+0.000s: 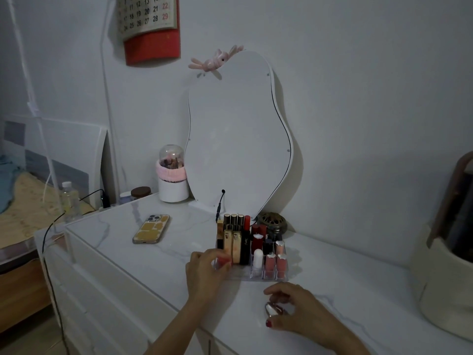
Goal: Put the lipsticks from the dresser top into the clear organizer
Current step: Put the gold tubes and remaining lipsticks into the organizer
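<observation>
I'm most of the way through, judging by the layout. The clear organizer (253,274) is sitting on the worktop (320,265) in front of the mirror (238,134), and it's already packed: dark and gold tubes standing in the back rows, red ones in the middle, a white tube and pink glosses at the front right.

My left hand (204,271) is at the organizer's front-left corner, fingers curled round a pinkish-red lipstick (223,260), and I'm lowering it into a front-left slot. Whether it's fully seated I can't tell; my fingers are hiding the slot.

My right hand (299,311) is resting on the worktop just in front of the organizer, fingers curled over a lipstick with a white cap and dark red body (274,309) lying on its side. I'm gripping it loosely, not yet lifting.

So what's left, as far as I can see: finish dropping the left one, then bring over the right one. No other loose lipsticks are showing on the worktop, only a phone (151,228) lying face down off to the left, well apart from the organizer.
</observation>
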